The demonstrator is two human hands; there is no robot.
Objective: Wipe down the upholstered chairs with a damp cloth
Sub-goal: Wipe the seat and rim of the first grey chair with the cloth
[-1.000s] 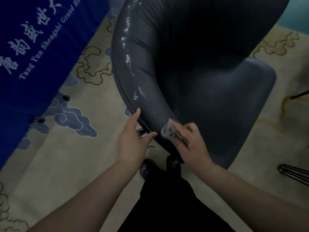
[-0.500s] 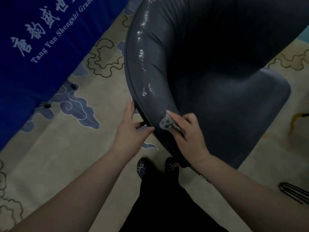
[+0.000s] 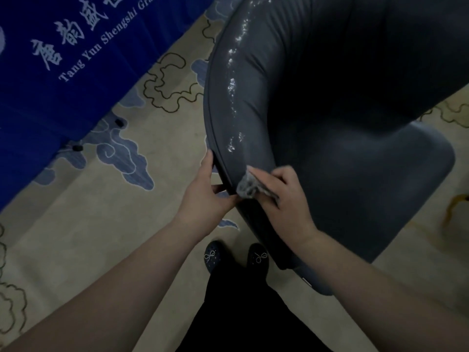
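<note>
A dark blue-grey upholstered chair (image 3: 342, 153) fills the upper right, seen from behind and above its curved backrest. Wet streaks glisten along the top edge of the backrest (image 3: 233, 82). My right hand (image 3: 284, 199) presses a small grey damp cloth (image 3: 247, 188) against the near end of that edge. My left hand (image 3: 205, 196) grips the outer rim of the backrest just left of the cloth, thumb and fingers around the piping.
A blue tablecloth with white lettering (image 3: 63, 59) hangs at the upper left, its table feet on the beige carpet with blue cloud patterns (image 3: 121, 153). My dark shoes (image 3: 236, 257) stand just below the chair. A yellow object (image 3: 456, 201) lies at the right edge.
The cloth in my right hand has slid a little to the left along the backrest edge. The view has shifted, so the chair sits further right in the frame. My left hand keeps its grip.
</note>
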